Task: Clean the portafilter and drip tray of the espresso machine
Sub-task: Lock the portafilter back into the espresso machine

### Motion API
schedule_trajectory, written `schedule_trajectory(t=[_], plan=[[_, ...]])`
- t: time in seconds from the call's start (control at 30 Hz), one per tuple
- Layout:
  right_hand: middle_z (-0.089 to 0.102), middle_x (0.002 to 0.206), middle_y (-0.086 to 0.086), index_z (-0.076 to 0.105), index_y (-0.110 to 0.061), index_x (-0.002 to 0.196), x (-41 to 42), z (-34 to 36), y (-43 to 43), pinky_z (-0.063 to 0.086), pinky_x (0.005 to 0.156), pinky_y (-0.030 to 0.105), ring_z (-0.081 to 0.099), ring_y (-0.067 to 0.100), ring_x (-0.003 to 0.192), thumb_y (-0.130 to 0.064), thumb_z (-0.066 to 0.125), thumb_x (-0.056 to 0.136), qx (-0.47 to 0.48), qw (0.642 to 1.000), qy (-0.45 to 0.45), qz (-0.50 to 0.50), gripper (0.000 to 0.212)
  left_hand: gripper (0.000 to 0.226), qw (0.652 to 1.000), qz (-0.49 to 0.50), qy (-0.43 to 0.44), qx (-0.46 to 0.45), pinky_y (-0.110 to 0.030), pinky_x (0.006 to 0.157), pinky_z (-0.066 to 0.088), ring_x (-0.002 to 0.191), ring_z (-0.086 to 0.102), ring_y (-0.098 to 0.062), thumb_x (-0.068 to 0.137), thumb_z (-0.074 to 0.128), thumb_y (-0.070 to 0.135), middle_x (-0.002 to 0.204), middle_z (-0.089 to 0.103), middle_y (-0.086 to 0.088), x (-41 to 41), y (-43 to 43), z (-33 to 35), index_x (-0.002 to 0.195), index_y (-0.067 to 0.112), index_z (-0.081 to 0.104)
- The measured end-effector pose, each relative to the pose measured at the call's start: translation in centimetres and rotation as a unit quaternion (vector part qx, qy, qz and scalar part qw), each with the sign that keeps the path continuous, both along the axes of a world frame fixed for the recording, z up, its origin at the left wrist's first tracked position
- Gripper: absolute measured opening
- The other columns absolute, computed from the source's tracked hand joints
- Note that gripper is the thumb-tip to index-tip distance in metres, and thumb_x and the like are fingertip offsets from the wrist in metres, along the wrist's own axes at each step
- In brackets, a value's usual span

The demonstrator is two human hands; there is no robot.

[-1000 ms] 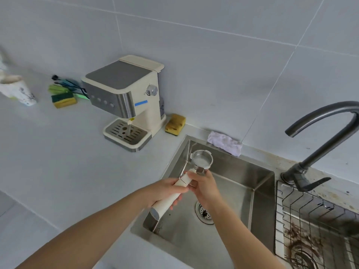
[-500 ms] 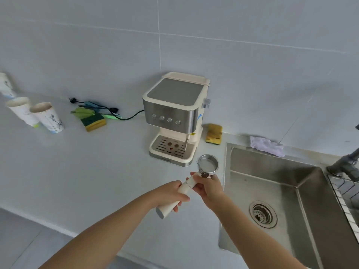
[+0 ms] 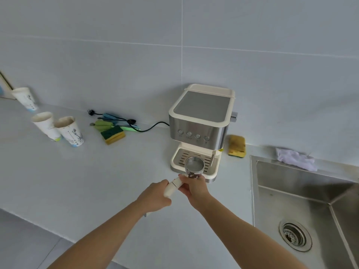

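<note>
The portafilter [image 3: 193,165] has left the sink [image 3: 291,193]. A second ago it hung over the basin, half a second ago it was above the sink's left edge, and now it is held in the air just in front of the espresso machine [image 3: 200,121], its basket overlapping the drip tray [image 3: 181,154] in the view. This suggests the rinse is over and the part is going back to the machine or to the surface [image 3: 97,181]. The drip tray still sits in its place under the machine, so that half of the task looks untouched.

The basket faces rim up, and its metal inside looks pale and bright, with no grounds visible. Brown flecks show low on its outer side, either residue or reflection.

The left hand [image 3: 155,198] has its grip closed round the cream handle. The right hand [image 3: 194,189] pinches the neck just under the basket.

A yellow sponge [image 3: 236,146] lies just right of the machine, with a pale cloth [image 3: 295,159] on the sink's back edge. Well to the left are a green-and-yellow sponge [image 3: 113,135] and three paper cups [image 3: 58,127].
</note>
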State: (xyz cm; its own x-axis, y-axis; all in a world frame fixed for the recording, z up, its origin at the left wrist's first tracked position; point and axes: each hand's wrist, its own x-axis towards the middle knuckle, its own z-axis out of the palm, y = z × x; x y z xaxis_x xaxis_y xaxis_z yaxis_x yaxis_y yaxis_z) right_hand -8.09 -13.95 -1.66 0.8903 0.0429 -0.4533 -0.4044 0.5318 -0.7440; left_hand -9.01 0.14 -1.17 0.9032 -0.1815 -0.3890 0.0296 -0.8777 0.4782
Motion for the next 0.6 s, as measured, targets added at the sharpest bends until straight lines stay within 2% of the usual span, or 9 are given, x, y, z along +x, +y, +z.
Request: schedule_trajectory(t=[0.1,0.23,0.3,0.33,0.37,0.43,0.5,0.57,0.6], plan=[[0.056,0.086,0.013,0.054,0.000,0.096,1.3,0.1,0.3,0.053,0.069,0.033,0.058,0.025,0.079,0.012,0.053,0.084,0.000,1.000,0.000,0.019,0.018,0.019,0.998,-0.008,-0.029,0.049,-0.026,0.052,0.033,0.068,0.048,-0.022,0.080,0.054,0.018,0.079,0.048,-0.001,1.1,0.6,-0.2,0.090,0.017,0.038],[0.053,0.104,0.017,0.047,-0.002,0.115,2.7,0.7,0.1,0.052,0.069,0.030,0.058,0.026,0.083,0.005,0.058,0.084,-0.050,0.995,0.037,0.083,0.033,0.018,0.997,-0.021,-0.023,0.075,-0.029,0.062,0.038,0.075,0.050,-0.025,0.080,0.052,0.016,0.087,0.054,-0.006,3.2,1.5,-0.1,0.096,0.014,0.043],[0.053,0.114,0.017,0.039,-0.006,0.127,3.1,1.3,-0.7,0.053,0.070,0.029,0.058,0.026,0.086,-0.002,0.062,0.084,-0.115,0.983,0.062,0.130,0.049,0.027,0.996,-0.032,-0.017,0.087,-0.031,0.067,0.042,0.083,0.055,-0.028,0.081,0.053,0.016,0.097,0.058,-0.010,4.4,2.4,-0.1,0.106,0.010,0.046],[0.054,0.119,0.017,0.038,-0.008,0.128,3.2,1.9,-1.2,0.053,0.074,0.029,0.057,0.026,0.090,-0.005,0.062,0.084,-0.159,0.973,0.066,0.153,0.051,0.027,0.995,-0.038,-0.012,0.088,-0.031,0.068,0.042,0.086,0.057,-0.029,0.081,0.054,0.016,0.098,0.057,-0.010,5.1,2.9,-0.2,0.107,0.010,0.046],[0.054,0.119,0.015,0.043,-0.010,0.123,3.2,2.7,-1.8,0.051,0.078,0.030,0.056,0.025,0.092,-0.007,0.062,0.084,-0.206,0.961,0.057,0.176,0.044,0.025,0.995,-0.045,-0.007,0.088,-0.030,0.068,0.041,0.086,0.057,-0.028,0.081,0.054,0.016,0.096,0.056,-0.009,5.8,3.5,-0.3,0.104,0.011,0.046],[0.056,0.108,0.009,0.053,-0.018,0.097,2.9,4.4,-2.9,0.046,0.077,0.028,0.053,0.022,0.090,-0.011,0.058,0.086,-0.284,0.936,0.016,0.207,0.014,0.021,0.994,-0.065,-0.003,0.093,-0.030,0.068,0.041,0.082,0.055,-0.026,0.081,0.055,0.017,0.098,0.057,-0.010,7.3,4.4,-0.5,0.099,0.013,0.045],[0.057,0.093,0.002,0.051,-0.019,0.089,2.5,5.9,-3.8,0.042,0.068,0.021,0.052,0.019,0.085,-0.013,0.055,0.087,-0.347,0.918,-0.031,0.188,0.007,0.021,0.991,-0.087,-0.003,0.104,-0.032,0.069,0.043,0.084,0.056,-0.026,0.080,0.055,0.018,0.099,0.058,-0.010,8.8,5.1,-0.7,0.098,0.013,0.045],[0.058,0.083,-0.007,0.055,-0.017,0.100,2.2,7.3,-4.8,0.042,0.059,0.011,0.055,0.014,0.080,-0.018,0.057,0.088,-0.448,0.882,-0.096,0.114,0.013,0.025,0.988,-0.108,-0.003,0.107,-0.032,0.071,0.045,0.089,0.058,-0.027,0.080,0.056,0.017,0.101,0.059,-0.009,10.2,5.5,-1.0,0.103,0.010,0.048],[0.058,0.085,-0.009,0.056,-0.016,0.105,2.2,8.0,-5.2,0.043,0.060,0.010,0.056,0.012,0.081,-0.020,0.058,0.088,-0.500,0.852,-0.139,0.067,0.017,0.025,0.988,-0.117,-0.005,0.103,-0.032,0.070,0.044,0.086,0.058,-0.027,0.080,0.056,0.017,0.099,0.059,-0.009,11.0,5.6,-1.1,0.102,0.010,0.048]])
